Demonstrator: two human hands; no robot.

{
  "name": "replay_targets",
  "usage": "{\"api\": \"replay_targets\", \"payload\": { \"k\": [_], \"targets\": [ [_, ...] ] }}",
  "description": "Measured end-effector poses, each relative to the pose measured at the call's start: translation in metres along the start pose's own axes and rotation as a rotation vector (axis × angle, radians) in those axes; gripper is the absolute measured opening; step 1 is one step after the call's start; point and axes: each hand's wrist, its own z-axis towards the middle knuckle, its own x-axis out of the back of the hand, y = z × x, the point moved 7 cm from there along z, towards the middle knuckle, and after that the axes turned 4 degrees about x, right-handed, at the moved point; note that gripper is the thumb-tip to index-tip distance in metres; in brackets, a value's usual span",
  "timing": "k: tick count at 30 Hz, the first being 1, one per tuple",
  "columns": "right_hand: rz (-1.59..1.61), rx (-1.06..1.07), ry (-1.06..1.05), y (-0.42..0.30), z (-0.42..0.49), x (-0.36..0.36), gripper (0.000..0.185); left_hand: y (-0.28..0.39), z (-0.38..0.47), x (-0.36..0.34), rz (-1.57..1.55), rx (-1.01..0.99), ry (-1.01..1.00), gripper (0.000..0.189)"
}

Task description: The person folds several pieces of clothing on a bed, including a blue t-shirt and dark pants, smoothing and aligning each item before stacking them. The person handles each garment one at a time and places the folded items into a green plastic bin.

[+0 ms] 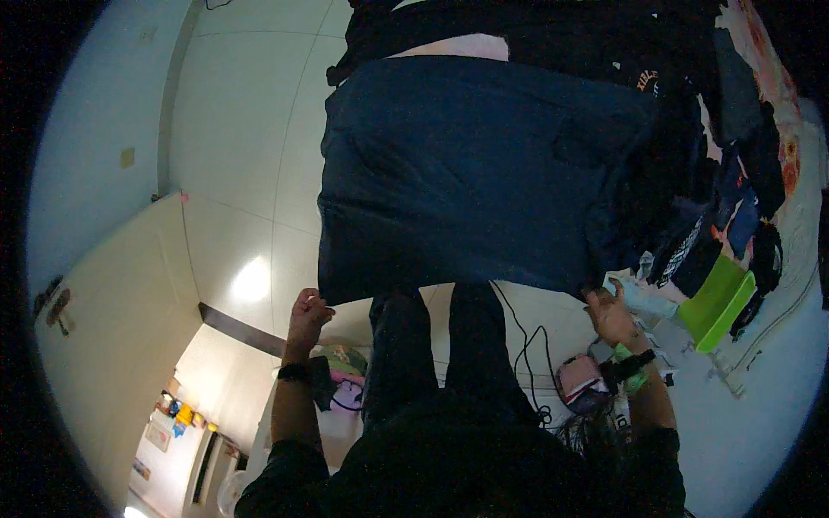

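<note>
A dark navy piece of cloth, probably a garment (466, 175), is spread wide in front of me, its near edge above my legs. At its near left corner, my left hand (309, 320) has thumb and fingers pinched together on the fabric. My right hand (610, 317) grips the near right corner, fingers partly spread. Beneath and beyond the cloth lie black garments (570, 32), one with printed lettering. Some faint creases cross the cloth, and its far part rests over the dark pile.
A bright green plastic container (715, 301) lies at the right beside more dark clothes (680, 249). Black cables (528, 343) and a pink pouch-like item (579, 379) are by my right leg. Pale floor tiles (239, 129) stretch left towards a door (123, 311).
</note>
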Motion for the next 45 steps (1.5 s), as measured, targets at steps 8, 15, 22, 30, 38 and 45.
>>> {"api": "replay_targets", "payload": {
  "k": [8,15,22,30,38,45],
  "targets": [
    [0.301,-0.26,0.101,0.02,0.0,-0.093,0.023,-0.005,0.022,-0.008,0.194,-0.032,0.061,0.042],
    [0.291,-0.485,0.259,0.052,0.028,-0.007,0.036,0.051,0.026,-0.005,0.173,-0.123,0.092,0.033],
    [0.384,-0.69,0.242,0.079,0.049,-0.005,0.044,0.085,0.049,-0.022,0.17,-0.161,-0.024,0.013],
    [0.237,-1.169,0.367,0.075,0.078,-0.054,0.069,0.096,0.054,-0.026,0.311,-0.146,-0.005,0.012],
    [0.543,-0.912,0.498,0.146,-0.003,-0.069,0.052,0.142,0.045,-0.045,0.371,-0.139,-0.135,0.017],
    [2.327,-0.551,1.073,0.22,0.078,0.062,0.033,0.234,0.105,-0.063,0.06,-0.238,-0.133,0.033]
  ]
}}
